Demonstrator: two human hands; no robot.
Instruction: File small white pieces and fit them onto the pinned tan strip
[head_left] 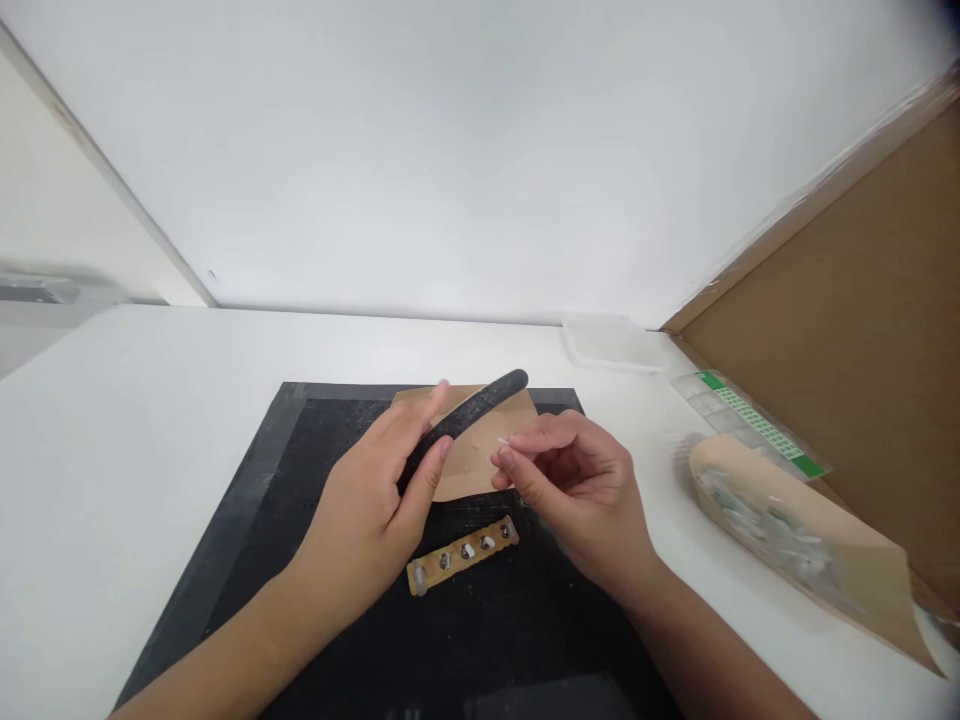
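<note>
My left hand (367,490) is closed around the lower end of a black curved nail file (480,405), which slants up to the right. My right hand (577,490) pinches a tiny whitish piece (503,441), perhaps a false nail tip, between thumb and index finger, apart from the file. Beneath both lies a sheet of brown paper (457,482) with a few specks on it. Nearer me is a gold-coloured strip (457,560) with several round metal spots along it, some bearing small white pieces.
A black mat (247,560) covers the middle of the white table (150,370). To the right stands a brown paper tray (862,540) of clear and whitish pieces, beside a clear, green-labelled packet (757,425). A translucent lid or tray (611,345) sits behind. Cardboard (847,300) borders the right side.
</note>
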